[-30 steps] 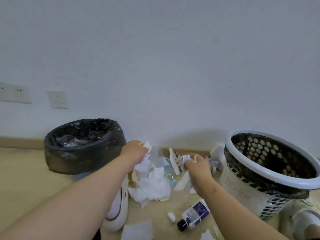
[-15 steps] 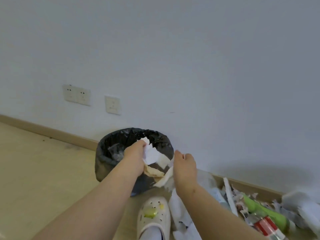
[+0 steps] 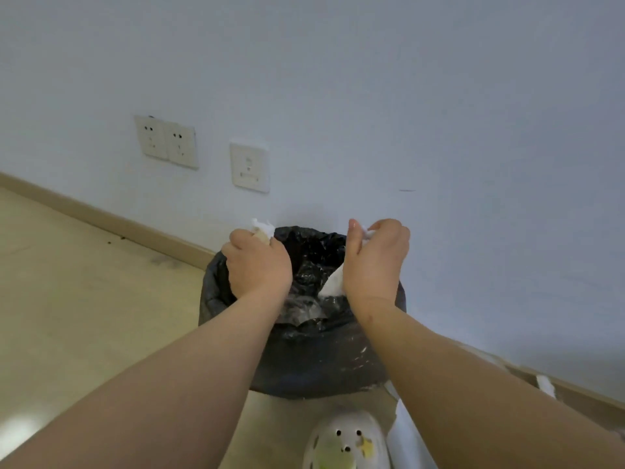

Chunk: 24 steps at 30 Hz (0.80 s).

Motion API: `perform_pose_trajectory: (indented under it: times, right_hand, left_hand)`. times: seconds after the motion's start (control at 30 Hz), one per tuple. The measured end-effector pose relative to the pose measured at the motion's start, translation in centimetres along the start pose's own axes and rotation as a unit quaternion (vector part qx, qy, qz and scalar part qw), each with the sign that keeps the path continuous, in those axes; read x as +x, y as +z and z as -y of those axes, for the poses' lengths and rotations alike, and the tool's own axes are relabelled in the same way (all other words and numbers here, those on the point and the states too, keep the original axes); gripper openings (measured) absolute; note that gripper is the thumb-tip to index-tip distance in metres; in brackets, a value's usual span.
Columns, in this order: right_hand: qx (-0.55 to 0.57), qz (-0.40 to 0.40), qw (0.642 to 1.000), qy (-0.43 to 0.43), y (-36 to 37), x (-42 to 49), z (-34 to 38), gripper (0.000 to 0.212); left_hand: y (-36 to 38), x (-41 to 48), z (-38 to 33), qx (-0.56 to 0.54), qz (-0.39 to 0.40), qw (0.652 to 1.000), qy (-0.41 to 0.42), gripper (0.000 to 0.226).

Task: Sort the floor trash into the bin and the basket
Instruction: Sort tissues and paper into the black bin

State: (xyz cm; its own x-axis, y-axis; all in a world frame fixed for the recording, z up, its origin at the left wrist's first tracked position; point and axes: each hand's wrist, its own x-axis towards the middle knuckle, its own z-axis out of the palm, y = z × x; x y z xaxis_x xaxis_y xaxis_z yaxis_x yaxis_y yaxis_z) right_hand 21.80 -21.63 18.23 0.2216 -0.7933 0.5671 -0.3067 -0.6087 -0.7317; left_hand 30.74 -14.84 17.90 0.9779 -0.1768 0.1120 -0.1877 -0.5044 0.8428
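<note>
A round bin [image 3: 314, 363] lined with a black bag stands against the wall. Both my hands hover over its opening. My left hand [image 3: 258, 265] is closed around crumpled white and tan tissue [image 3: 261, 229] that sticks out above the fingers. My right hand [image 3: 373, 262] grips white paper scraps [image 3: 333, 284]; a strip hangs down from the palm into the bin mouth. The basket is out of view.
A white perforated clog [image 3: 345, 441] is on the floor just below the bin. White paper [image 3: 411, 441] lies beside it at the right, and a scrap [image 3: 545, 385] sits by the baseboard. Wall sockets [image 3: 167, 142] are above left. Bare wooden floor stretches left.
Both hands lifted paper from the floor pile and carried it left. They now sit over the bin's opening. The view swung left, so the basket and the litter pile left the frame.
</note>
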Motion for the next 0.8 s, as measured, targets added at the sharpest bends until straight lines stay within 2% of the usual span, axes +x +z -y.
perform_pose_trajectory:
  times: [0.03,0.07,0.13,0.23,0.33,0.4,0.47,0.6,0.7,0.8]
  right_hand:
    - [-0.069,0.053,0.996,-0.026,0.9,-0.4,-1.0,0.03]
    - [-0.167,0.136,0.975,-0.051,1.6,-0.8,-1.8,0.032]
    - [-0.317,0.309,0.892,-0.096,2.6,-1.4,-2.6,0.038]
    - [-0.349,0.484,0.799,-0.075,3.4,-2.1,-2.2,0.05]
    - [-0.379,0.58,0.72,-0.035,4.0,-3.4,-2.4,0.058]
    - [-0.393,0.6,0.697,-0.014,3.7,-4.0,-3.2,0.058]
    - [-0.385,0.598,0.703,0.0,2.9,-4.4,-4.0,0.059]
    - [-0.361,0.523,0.771,-0.024,0.7,-3.5,-4.3,0.063]
    - [-0.352,0.478,0.802,-0.071,-1.1,-2.6,-3.4,0.053]
    - [-0.346,0.437,0.821,-0.12,-2.4,-2.4,-2.5,0.041]
  left_hand:
    - [0.6,0.4,0.9,0.057,0.029,0.998,-0.014,0.046]
    - [1.0,0.6,1.7,0.119,0.069,0.99,-0.023,0.052]
    - [1.6,1.0,2.8,0.238,0.16,0.958,-0.026,0.059]
    - [2.5,1.1,4.2,0.359,0.276,0.892,0.006,0.059]
    - [3.4,0.9,5.8,0.413,0.369,0.832,0.037,0.06]
    - [3.7,0.8,6.8,0.424,0.419,0.801,0.059,0.06]
    - [3.6,0.7,7.5,0.43,0.426,0.793,0.074,0.063]
    - [2.9,0.6,6.8,0.419,0.406,0.803,0.125,0.07]
    - [1.3,0.1,4.7,0.381,0.356,0.835,0.174,0.066]
    - [-0.1,-0.8,3.3,0.338,0.258,0.876,0.227,0.051]
